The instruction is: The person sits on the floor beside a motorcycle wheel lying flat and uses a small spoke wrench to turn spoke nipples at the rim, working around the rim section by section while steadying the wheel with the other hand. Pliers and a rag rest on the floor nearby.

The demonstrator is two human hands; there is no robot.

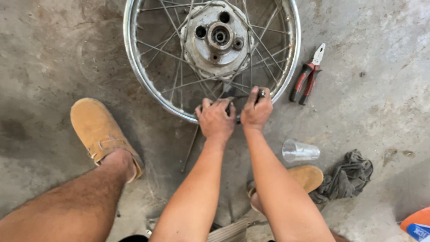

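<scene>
- Left hand (216, 120) is resting knuckles-up on the near rim of the chromed spoked wheel (134, 62) lying flat on the concrete floor (53, 54); its grip is curling shut around something at the rim, and what it is cannot be made out.
- Right hand (256, 110), just beside the left and touching it, is pinching a small dark metal tool (261, 94) between thumb and fingers, grip pressed together on it.
- Grey metal hub (217, 38) is sitting beyond both grips, at the wheel's centre.
- Thin loose spoke (190, 150) is lying on the floor just below the left grip.
- Red-and-black handled pliers (307, 78) are lying to the right of the right grip, outside the rim.
- Clear plastic cup (299, 151), tipped on its side, and crumpled dark grey rag (347, 177) are lying nearer, right of the right forearm.
- Tan suede clogs (98, 130) are flanking the arms.
</scene>
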